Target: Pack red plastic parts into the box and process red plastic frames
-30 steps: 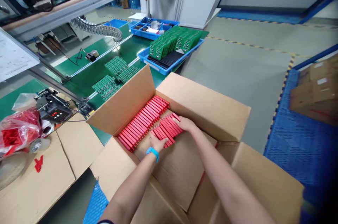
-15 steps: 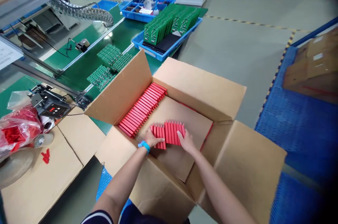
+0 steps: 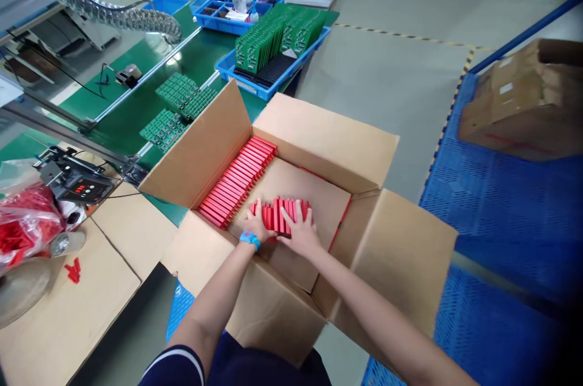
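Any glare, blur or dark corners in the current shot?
Head view: bright light overall, with a pale glare patch on the green bench; head view: the far right edge falls off to black, and the blue pallet looks smeared toward it; head view: the hands and red strips are readable, fine detail soft.

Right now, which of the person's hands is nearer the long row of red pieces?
Left. The left hand is just apart from the row; the right hand is farther off, touching the smaller red group.
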Tool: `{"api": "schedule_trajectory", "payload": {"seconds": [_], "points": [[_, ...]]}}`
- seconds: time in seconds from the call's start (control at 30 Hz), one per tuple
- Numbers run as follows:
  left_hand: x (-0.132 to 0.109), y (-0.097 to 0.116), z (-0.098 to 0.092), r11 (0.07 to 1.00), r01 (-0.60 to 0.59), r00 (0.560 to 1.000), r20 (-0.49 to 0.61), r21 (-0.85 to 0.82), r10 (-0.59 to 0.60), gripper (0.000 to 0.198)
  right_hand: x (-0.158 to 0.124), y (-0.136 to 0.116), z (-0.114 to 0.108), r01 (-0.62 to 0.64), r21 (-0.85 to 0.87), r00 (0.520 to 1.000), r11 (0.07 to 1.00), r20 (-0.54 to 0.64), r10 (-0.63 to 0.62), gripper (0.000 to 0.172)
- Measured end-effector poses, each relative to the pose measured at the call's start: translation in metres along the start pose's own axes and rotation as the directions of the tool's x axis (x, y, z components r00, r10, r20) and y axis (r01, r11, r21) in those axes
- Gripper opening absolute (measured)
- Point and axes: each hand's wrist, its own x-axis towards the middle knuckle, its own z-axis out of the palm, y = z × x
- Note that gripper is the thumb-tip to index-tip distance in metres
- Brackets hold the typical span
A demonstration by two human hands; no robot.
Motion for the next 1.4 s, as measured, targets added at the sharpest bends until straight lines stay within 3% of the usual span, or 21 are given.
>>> {"api": "schedule_trajectory", "payload": {"seconds": [0.17,0.37,0.5,0.6,0.73,0.87,1.07,1.23,1.4], "points": [[0.004,-0.015,-0.006,0.998,-0.003,0.999,-0.040,0.058,0.005,0.122,0.004,-0.020,0.008,0.085,-0.077,0.996,0.993,-0.035,-0.088,0.067],[0.007,-0.004,0.004,0.998,-0.033,0.998,-0.053,0.050,0.035,0.116,0.012,-0.006,0.002,0.081,-0.092,0.996,0.992,-0.014,-0.083,0.066],[0.006,-0.012,-0.003,0.999,-0.029,0.999,-0.015,0.011,0.030,0.114,0.023,0.003,-0.009,0.027,-0.067,0.999,0.997,0.026,-0.026,0.065],[0.002,-0.025,-0.008,1.000,0.000,1.000,0.020,-0.013,0.001,0.117,0.034,0.029,-0.028,0.044,-0.020,0.993,0.999,0.114,-0.041,0.089],[-0.003,-0.033,-0.007,0.998,0.047,0.998,0.039,-0.029,-0.046,0.124,0.039,0.091,-0.059,0.053,0.009,0.971,0.999,0.232,-0.053,0.120],[-0.006,-0.031,-0.005,0.993,0.116,0.992,0.047,-0.035,-0.115,0.123,0.035,0.125,-0.065,0.066,0.000,0.955,0.998,0.290,-0.063,0.130],[-0.015,-0.022,-0.004,0.980,0.195,0.981,0.013,-0.029,-0.195,0.116,0.034,0.119,-0.050,0.094,0.035,0.950,0.995,0.296,-0.100,0.116],[-0.019,-0.021,-0.003,0.983,0.183,0.983,-0.003,-0.031,-0.183,0.114,0.038,0.123,-0.060,0.056,0.103,0.929,0.993,0.359,-0.090,0.111],[-0.019,-0.023,-0.001,0.982,0.185,0.982,-0.025,-0.038,-0.186,0.119,0.031,0.117,-0.063,-0.029,0.191,0.943,0.981,0.331,-0.036,0.122]]}}
